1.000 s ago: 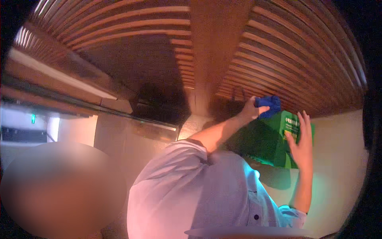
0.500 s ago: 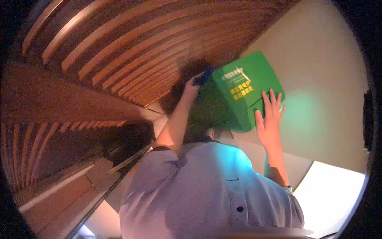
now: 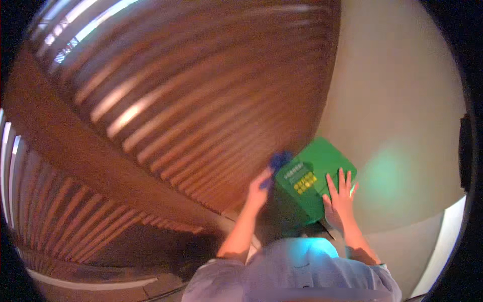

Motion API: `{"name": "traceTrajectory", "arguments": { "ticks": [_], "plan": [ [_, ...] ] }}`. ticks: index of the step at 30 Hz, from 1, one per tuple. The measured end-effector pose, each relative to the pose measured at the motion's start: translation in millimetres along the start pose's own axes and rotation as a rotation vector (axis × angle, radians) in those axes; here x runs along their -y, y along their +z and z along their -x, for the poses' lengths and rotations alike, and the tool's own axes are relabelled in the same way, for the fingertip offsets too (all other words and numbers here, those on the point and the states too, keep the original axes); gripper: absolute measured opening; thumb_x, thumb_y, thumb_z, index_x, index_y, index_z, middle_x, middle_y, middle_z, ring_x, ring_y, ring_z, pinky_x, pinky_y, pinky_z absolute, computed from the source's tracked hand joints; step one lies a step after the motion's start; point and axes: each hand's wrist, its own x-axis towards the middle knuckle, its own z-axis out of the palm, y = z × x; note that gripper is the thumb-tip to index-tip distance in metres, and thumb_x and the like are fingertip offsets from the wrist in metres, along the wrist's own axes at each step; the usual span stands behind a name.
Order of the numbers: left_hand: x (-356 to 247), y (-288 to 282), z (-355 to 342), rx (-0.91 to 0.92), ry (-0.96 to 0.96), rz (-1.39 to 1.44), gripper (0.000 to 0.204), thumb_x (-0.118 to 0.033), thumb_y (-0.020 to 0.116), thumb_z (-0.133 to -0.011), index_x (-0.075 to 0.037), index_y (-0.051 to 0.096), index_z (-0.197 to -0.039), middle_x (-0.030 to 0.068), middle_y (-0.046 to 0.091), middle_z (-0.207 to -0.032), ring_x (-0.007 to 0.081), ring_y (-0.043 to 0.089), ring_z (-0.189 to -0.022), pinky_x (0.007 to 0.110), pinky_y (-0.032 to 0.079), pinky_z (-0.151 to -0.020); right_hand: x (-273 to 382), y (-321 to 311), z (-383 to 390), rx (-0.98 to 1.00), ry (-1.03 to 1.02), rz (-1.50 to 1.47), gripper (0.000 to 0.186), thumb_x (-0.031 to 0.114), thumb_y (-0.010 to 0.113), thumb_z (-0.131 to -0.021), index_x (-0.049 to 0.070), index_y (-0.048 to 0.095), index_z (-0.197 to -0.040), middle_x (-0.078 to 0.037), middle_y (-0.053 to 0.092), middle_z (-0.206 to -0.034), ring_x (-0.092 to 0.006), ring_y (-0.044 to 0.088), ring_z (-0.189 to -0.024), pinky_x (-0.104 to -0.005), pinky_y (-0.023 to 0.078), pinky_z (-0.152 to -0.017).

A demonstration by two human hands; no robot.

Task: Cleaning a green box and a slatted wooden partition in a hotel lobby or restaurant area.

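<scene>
A green box-like object [image 3: 322, 151] with pale and yellow lettering is in front of me, right of centre, beside a pale wall. My left hand [image 3: 259, 187] is closed on a blue cloth [image 3: 279, 160] at the box's upper left side; the cloth's far part is blurred. My right hand [image 3: 341, 199] lies on the box's front face with its fingers spread and straight. The underside of the box is in shadow, and what it rests on or hangs from is hidden.
A slatted wooden wall [image 3: 201, 116] fills the upper left, crossed by a broad plain wooden band [image 3: 70, 136]. The pale wall [image 3: 392, 85] takes up the right, with a bright white strip [image 3: 437, 239] at its lower edge. More slats stand at the lower left.
My view has swung round, bringing the slats and pale wall across the frame. Since half a second ago the box and both hands appear lower. Their grip and spread look much the same.
</scene>
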Motion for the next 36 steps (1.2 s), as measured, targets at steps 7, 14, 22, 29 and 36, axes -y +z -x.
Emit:
{"name": "traceTrajectory", "arguments": {
  "ticks": [7,14,22,29,36],
  "plan": [
    [-43.8,-43.2,39.7,-0.042,-0.146,-0.383,0.046,0.001,0.058,-0.084,-0.012,0.066,-0.127,0.0184,0.071,-0.118,0.0269,0.068,-0.113,0.036,0.051,-0.099,18.6,-50.2,-19.2,-0.155,-0.399,-0.328,0.068,0.03,0.071,-0.087,0.005,0.047,-0.145,-0.029,0.027,-0.158,-0.0537,0.024,-0.145,-0.0692,0.012,-0.116],
    [-250.9,-17.0,36.0,-0.463,0.172,-0.407,0.033,-0.006,0.074,-0.085,-0.005,0.067,-0.117,0.0114,0.074,-0.106,0.018,0.071,-0.096,0.032,0.055,-0.086,96.7,-145.9,-64.9,0.032,-0.937,-0.771,0.088,0.025,0.081,-0.079,0.007,0.036,-0.152,-0.028,0.028,-0.156,-0.052,0.042,-0.134,-0.0532,0.04,-0.11],
    [-366.8,-37.0,13.4,-0.223,0.399,-0.28,0.038,-0.009,0.071,-0.09,-0.004,0.064,-0.126,0.0072,0.069,-0.116,0.0157,0.063,-0.107,0.033,0.05,-0.096,126.9,-197.2,-143.1,-0.323,-1.142,-0.989,0.08,-0.009,0.057,-0.073,0.009,0.043,-0.15,-0.023,0.053,-0.135,-0.0421,0.052,-0.127,-0.044,0.044,-0.109],
    [-441.7,-164.2,-15.6,-1.06,1.067,-1.494,0.054,-0.015,0.072,-0.087,-0.004,0.055,-0.137,0.0233,0.049,-0.145,0.0457,0.039,-0.138,0.055,0.028,-0.116,178.6,-345.9,-266.3,-1.155,-0.915,-0.697,0.049,0.002,0.06,-0.08,0.019,0.058,-0.126,-0.02,0.056,-0.127,-0.0455,0.055,-0.12,-0.053,0.051,-0.098],
    [-450.2,-194.9,-39.9,-1.229,0.751,-1.781,0.062,-0.047,0.054,-0.096,-0.021,0.045,-0.151,0.0117,0.027,-0.164,0.0561,0.016,-0.146,0.072,0.013,-0.113,254.3,-487.5,-288.8,-1.228,-0.45,-0.789,0.034,0.016,0.059,-0.086,0.003,0.071,-0.115,-0.027,0.048,-0.143,-0.0431,0.054,-0.121,-0.0487,0.047,-0.103]
  ]
}}
